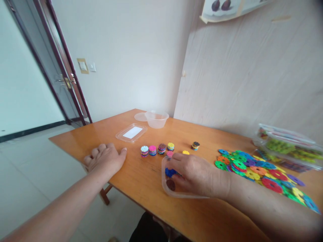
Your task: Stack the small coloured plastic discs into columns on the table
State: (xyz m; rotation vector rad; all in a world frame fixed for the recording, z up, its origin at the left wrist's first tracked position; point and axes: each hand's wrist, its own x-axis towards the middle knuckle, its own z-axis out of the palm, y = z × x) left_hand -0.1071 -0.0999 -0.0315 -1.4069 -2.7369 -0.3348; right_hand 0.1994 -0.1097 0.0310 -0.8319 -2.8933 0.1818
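Note:
My left hand (104, 158) lies palm down on the table near its left edge, fingers loosely spread, holding nothing. My right hand (194, 171) is over a clear plastic container (164, 184) at the table's front. Its thumb and fingers are apart and reach inside, close to a blue disc (170, 172) and a dark brown disc (170, 184); whether they touch them is unclear. Part of the container is hidden under the hand and wrist. Behind it stand small disc stacks topped in pale blue (144, 151), pink (152, 150), brown (162, 149) and yellow (171, 146).
A black-topped stack (195, 145) stands farther back. Large notched discs (254, 169) lie heaped at right, beside lidded boxes (290, 148). A clear rectangular lid (119, 135), a round lid (140, 116) and a plastic bowl (156, 120) are toward the back of the wooden table (83, 139).

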